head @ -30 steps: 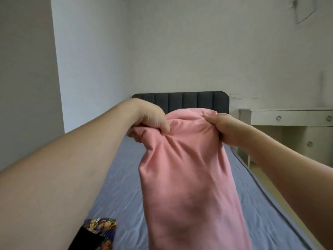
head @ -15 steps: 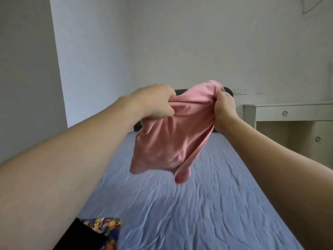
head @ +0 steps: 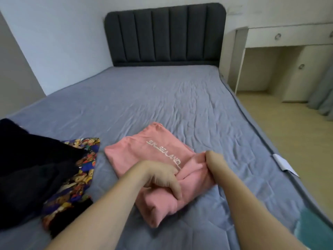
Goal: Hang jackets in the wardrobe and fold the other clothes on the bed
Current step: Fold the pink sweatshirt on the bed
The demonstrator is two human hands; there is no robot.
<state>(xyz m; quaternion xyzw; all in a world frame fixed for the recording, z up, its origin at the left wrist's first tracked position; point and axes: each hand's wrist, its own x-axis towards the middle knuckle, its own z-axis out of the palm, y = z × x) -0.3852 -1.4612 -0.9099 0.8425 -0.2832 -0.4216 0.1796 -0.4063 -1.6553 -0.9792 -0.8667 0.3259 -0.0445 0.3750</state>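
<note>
Left hand [head: 163, 179] presses pink shirt [head: 153, 159], fingers curled into fabric; right hand [head: 213, 159] pinches fold (fingers hidden). Grey bed [head: 162, 98], dark headboard [head: 165, 33].

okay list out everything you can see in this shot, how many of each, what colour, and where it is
pink garment: one, pink with white lettering, partly folded on the near middle of the bed
black clothing: one pile, black, near left of the bed
cartoon-print garment: one, multicoloured, under and beside the black pile
bed: one, grey-blue wrinkled sheet, fills most of the view
headboard: one, dark grey, padded, at the far end against the wall
desk unit: one, off-white, round drawer knobs, right of the headboard
white tag: one, on the bed's right edge
teal item: one, teal, bottom right corner, too blurred to identify
left hand: one, pinching the pink fabric
right hand: one, gripping the pink fabric's right edge
</note>
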